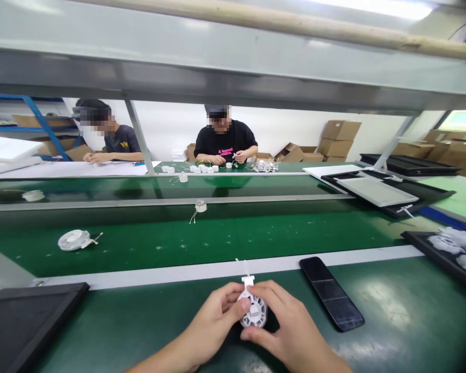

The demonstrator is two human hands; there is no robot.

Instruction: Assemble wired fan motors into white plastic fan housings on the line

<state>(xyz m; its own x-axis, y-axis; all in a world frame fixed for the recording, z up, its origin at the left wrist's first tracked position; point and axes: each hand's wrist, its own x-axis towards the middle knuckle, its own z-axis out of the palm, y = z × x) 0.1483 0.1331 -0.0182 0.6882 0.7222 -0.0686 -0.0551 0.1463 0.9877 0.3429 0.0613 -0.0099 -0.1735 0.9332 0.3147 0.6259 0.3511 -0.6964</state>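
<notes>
Both of my hands hold one small round white plastic part [253, 310] with a square tab on top and thin wires sticking up, just above the green bench near its front edge. My left hand [214, 321] pinches its left side with thumb and fingers. My right hand [284, 327] wraps round its right side and underside. The part's face with ribs and a white centre piece is turned up towards me.
A black phone [331, 292] lies right of my hands. Black trays sit at the front left [19, 321] and right [446, 256]. Similar white parts [74, 240] [200, 206] lie on the green conveyor belt. Two other people work at the far side.
</notes>
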